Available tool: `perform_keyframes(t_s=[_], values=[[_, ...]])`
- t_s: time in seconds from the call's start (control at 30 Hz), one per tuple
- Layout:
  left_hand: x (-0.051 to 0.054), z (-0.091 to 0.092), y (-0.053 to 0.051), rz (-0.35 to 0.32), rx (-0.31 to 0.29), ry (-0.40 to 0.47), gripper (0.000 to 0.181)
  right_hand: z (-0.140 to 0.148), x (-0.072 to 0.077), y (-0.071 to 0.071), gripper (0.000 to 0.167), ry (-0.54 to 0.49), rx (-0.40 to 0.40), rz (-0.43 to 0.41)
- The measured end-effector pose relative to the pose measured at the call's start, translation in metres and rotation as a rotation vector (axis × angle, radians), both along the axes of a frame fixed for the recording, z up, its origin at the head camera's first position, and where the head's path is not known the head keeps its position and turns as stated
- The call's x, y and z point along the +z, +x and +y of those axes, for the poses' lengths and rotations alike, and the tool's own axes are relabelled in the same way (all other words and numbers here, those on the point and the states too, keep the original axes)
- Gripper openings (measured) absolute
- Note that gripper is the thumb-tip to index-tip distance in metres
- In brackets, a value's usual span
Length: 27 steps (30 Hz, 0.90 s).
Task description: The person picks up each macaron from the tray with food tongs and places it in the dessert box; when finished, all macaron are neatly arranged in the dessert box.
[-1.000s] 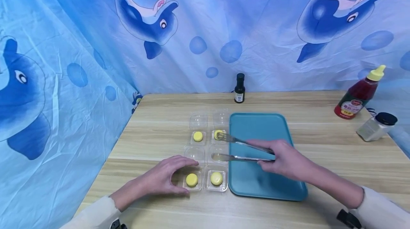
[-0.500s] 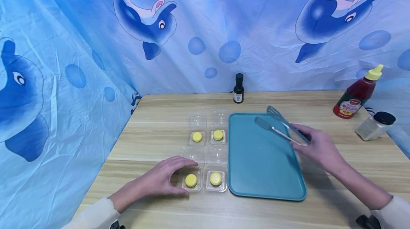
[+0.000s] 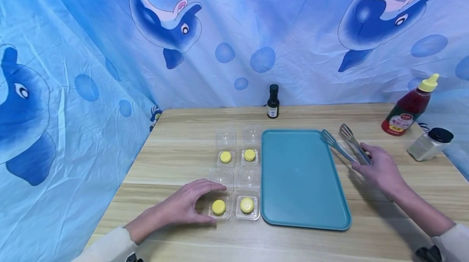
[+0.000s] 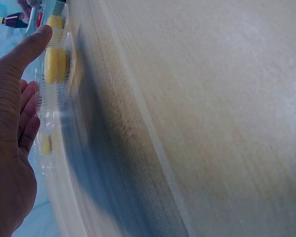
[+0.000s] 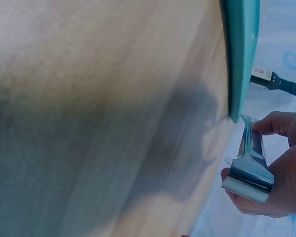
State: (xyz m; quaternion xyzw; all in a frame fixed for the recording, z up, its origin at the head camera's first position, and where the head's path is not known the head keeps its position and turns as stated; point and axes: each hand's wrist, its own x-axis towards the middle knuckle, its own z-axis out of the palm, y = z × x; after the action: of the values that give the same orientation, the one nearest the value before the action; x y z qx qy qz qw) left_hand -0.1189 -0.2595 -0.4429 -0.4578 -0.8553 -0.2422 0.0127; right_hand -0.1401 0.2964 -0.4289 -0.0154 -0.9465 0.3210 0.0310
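Gripping tongs [image 3: 354, 142], the right hand [image 3: 381, 169] has swung rightward past the tray [image 3: 304, 184]; left hand [image 3: 188, 201] stays relaxed.

The metal tongs [image 5: 251, 173] are gripped by the right hand [image 5: 286, 168], their bent, joined end turned toward the camera. A soft shadow [image 5: 187, 143] is cast across the wooden table [image 5: 113, 49] toward its visible edge. Along that edge the teal tray [image 5: 242, 54] is seen side-on; beyond it a dark, labelled bottle [image 5: 275, 81] is set against the blue backdrop [image 5: 281, 29].
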Motion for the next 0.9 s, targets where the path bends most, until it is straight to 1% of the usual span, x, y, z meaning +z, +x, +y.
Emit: perform_keyframes(t_s=[0.23, 0.37, 0.63, 0.9], values=[[0.0, 0.0, 0.0, 0.006, 0.001, -0.003, 0.084, 0.005, -0.007, 0.002, 0.078, -0.039, -0.079, -0.029], [0.0, 0.0, 0.0, 0.006, -0.002, 0.001, 0.084, 0.008, -0.01, 0.002, 0.08, -0.052, -0.101, -0.041], [0.0, 0.0, 0.001, 0.004, -0.002, -0.003, 0.084, 0.01, -0.015, 0.0, 0.082, -0.048, -0.112, -0.024], [0.0, 0.001, 0.001, 0.019, -0.01, -0.002, 0.084, 0.009, -0.021, -0.001, 0.081, -0.047, -0.169, -0.025]])
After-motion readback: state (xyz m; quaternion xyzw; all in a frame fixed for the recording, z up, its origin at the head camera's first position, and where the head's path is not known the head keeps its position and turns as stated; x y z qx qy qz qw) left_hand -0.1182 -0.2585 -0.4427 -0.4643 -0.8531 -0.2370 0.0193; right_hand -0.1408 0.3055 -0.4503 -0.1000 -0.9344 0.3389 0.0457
